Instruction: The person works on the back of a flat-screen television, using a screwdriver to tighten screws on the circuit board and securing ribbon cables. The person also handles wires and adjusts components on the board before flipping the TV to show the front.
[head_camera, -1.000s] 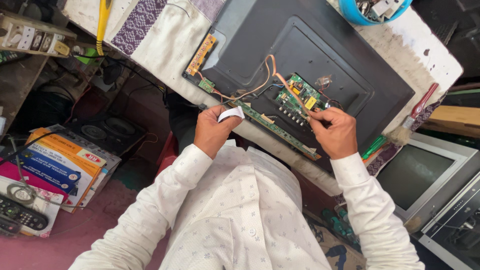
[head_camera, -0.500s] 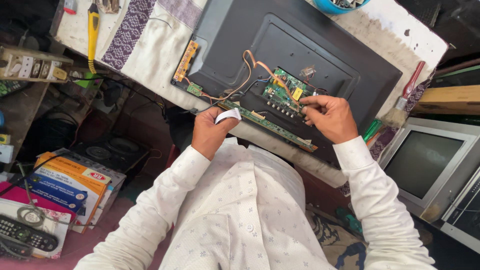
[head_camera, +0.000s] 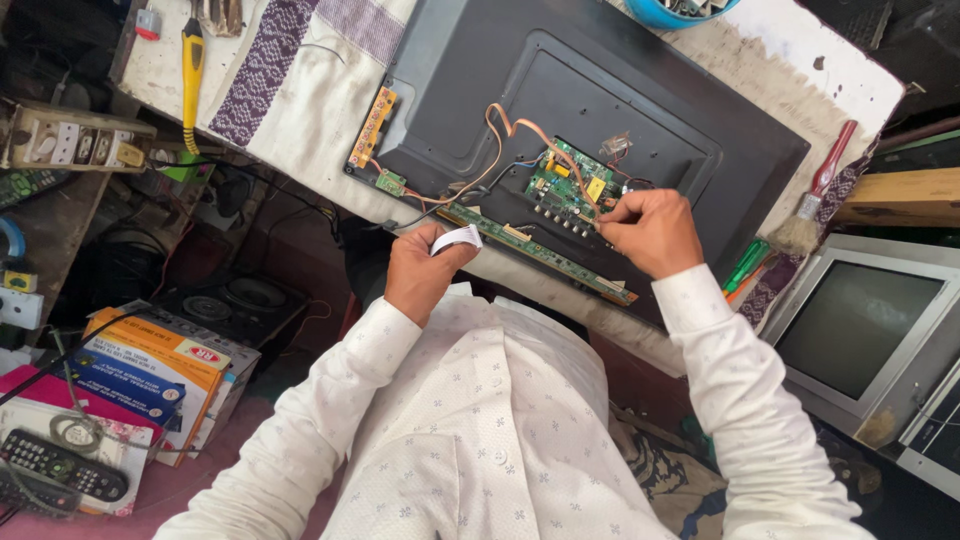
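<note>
A flat television (head_camera: 640, 90) lies face down on the bench, its dark back up. A green circuit board (head_camera: 565, 188) sits on its lower part, with orange wires looping to the left. A long narrow green board strip (head_camera: 540, 250) runs along the near edge. My left hand (head_camera: 418, 270) pinches a white flat ribbon cable (head_camera: 455, 238) just below that strip. My right hand (head_camera: 650, 228) has its fingertips closed on something small at the green circuit board's right edge; what it grips is hidden.
A small yellow board (head_camera: 372, 126) lies left of the television. A yellow-handled tool (head_camera: 191, 60) and patterned cloth (head_camera: 262, 70) lie at the left. A red-handled brush (head_camera: 815, 195), green screwdriver (head_camera: 745, 265), an old tube monitor (head_camera: 865, 330), boxes (head_camera: 150, 370) and a remote (head_camera: 60, 468) surround me.
The view has shifted, so the bench and television sit lower and more to the right in frame. Both hands keep their places at the boards, the left still pinching the ribbon cable.
</note>
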